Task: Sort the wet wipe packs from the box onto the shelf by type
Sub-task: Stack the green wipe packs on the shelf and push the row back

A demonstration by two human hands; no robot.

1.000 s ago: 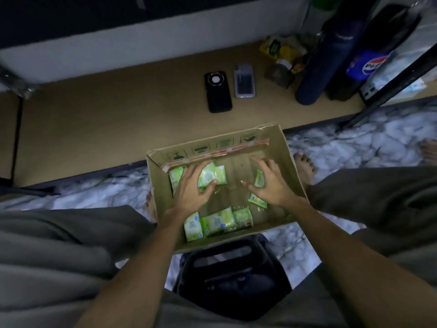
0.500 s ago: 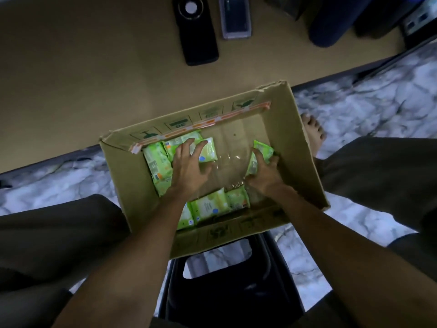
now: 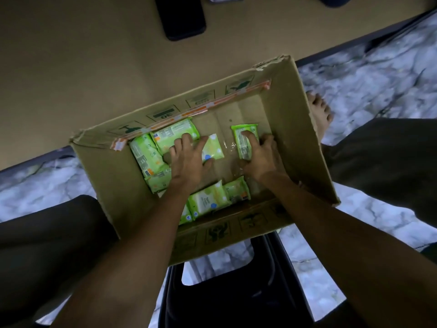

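An open cardboard box (image 3: 293, 110) holds several green wet wipe packs. My left hand (image 3: 189, 159) lies over a pale green pack with a blue dot (image 3: 214, 150), fingers spread across it and the packs at the back left (image 3: 175, 132). My right hand (image 3: 259, 153) grips a narrow green pack (image 3: 242, 134) near the box's right side, thumb and fingers round its lower half. More packs (image 3: 208, 201) lie along the near wall. The tan shelf board (image 3: 82, 67) runs behind the box.
A black phone (image 3: 182, 17) lies on the shelf beyond the box. A black stool (image 3: 236, 292) sits under me. My knees flank the box and a bare foot (image 3: 319, 112) rests on the marble floor at the right.
The camera has tilted down and closer to the box. My right hand has taken hold of the narrow green pack and turned it flatter. My left hand has settled on the pale pack.
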